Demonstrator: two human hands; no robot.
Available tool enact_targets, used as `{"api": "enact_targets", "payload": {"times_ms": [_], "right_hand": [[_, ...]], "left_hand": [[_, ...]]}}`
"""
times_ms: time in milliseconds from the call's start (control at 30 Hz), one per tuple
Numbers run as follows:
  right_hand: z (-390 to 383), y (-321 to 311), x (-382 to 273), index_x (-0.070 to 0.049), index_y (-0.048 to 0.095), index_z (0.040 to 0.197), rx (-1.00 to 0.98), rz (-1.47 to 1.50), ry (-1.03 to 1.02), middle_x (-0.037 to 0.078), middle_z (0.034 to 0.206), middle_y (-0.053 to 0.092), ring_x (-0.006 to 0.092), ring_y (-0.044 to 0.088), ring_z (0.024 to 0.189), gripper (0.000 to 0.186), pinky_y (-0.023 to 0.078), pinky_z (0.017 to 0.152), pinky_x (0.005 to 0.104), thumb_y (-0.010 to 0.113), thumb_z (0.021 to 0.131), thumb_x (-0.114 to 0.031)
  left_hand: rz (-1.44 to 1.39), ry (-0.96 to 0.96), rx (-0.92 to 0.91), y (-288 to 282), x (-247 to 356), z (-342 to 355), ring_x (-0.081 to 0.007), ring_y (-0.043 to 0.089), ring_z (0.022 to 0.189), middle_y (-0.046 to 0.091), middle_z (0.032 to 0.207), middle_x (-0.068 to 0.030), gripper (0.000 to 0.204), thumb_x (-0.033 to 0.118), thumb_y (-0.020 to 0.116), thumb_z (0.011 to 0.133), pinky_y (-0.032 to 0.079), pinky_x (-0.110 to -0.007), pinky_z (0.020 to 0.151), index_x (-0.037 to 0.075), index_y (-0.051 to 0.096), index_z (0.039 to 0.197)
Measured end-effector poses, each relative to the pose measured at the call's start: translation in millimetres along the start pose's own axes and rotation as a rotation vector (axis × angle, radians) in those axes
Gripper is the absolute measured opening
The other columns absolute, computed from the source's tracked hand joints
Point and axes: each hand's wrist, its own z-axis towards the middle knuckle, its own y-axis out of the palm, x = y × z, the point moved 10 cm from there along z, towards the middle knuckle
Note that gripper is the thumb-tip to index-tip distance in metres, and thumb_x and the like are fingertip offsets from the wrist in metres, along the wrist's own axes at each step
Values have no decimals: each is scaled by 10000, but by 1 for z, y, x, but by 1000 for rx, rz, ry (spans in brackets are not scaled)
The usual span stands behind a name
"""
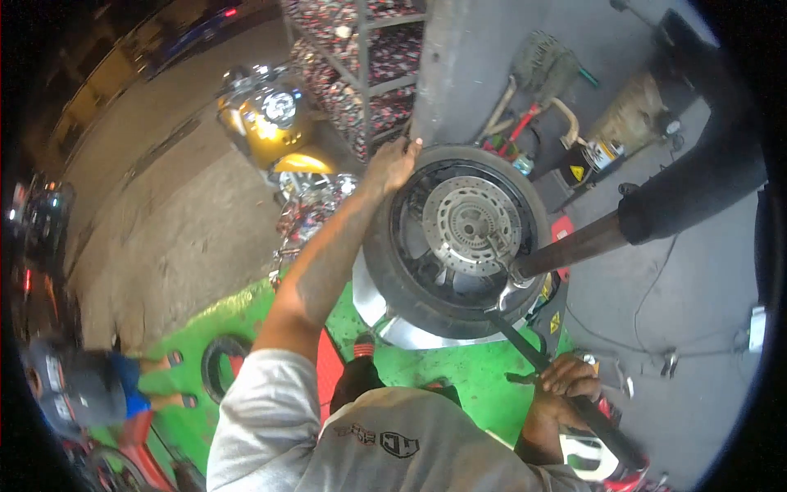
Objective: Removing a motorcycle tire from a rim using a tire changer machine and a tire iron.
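Note:
A black motorcycle tyre lies on its side around a dark wheel rim with a silver brake disc facing up. My left hand reaches across and grips the tyre's far left edge, with some fingers hidden. My right hand is closed round a long dark tyre lever, whose tip meets the tyre's near right edge. Beside that tip, the metal mounting head of a tyre changer sits at the rim. Its steel shaft comes in from the right.
A thick black machine arm crosses the upper right. A yellow motorcycle stands beyond my left arm, near a rack. Another person is at the lower left, near a loose tyre. A cable hangs at the right.

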Motion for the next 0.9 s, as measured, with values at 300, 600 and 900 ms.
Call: {"api": "enact_targets", "payload": {"times_ms": [300,600,900], "right_hand": [[-14,-11,-5,-90,468,649,361,-276,-59,58,552,542,181,524,422,586,431,416,298,460,934,-602],[-49,-31,-22,-66,473,782,549,-261,-165,37,566,475,148,476,437,436,393,382,246,515,976,-454],[-33,-24,-64,-42,494,1057,801,-583,-244,93,857,550,140,413,601,434,357,454,254,450,948,-459]], "left_hand": [[170,58,-747,175,-11,121,-395,445,1330,493,1404,-243,780,619,172,992,338,-466,1116,25,516,1363],[132,272,-654,182,-3,132,-435,496,1249,565,1315,-233,728,595,190,1001,367,-494,1082,50,573,1295],[35,473,-1121,292,87,144,-330,423,1352,478,1436,-192,748,625,237,998,315,-485,1114,37,512,1367]]}}
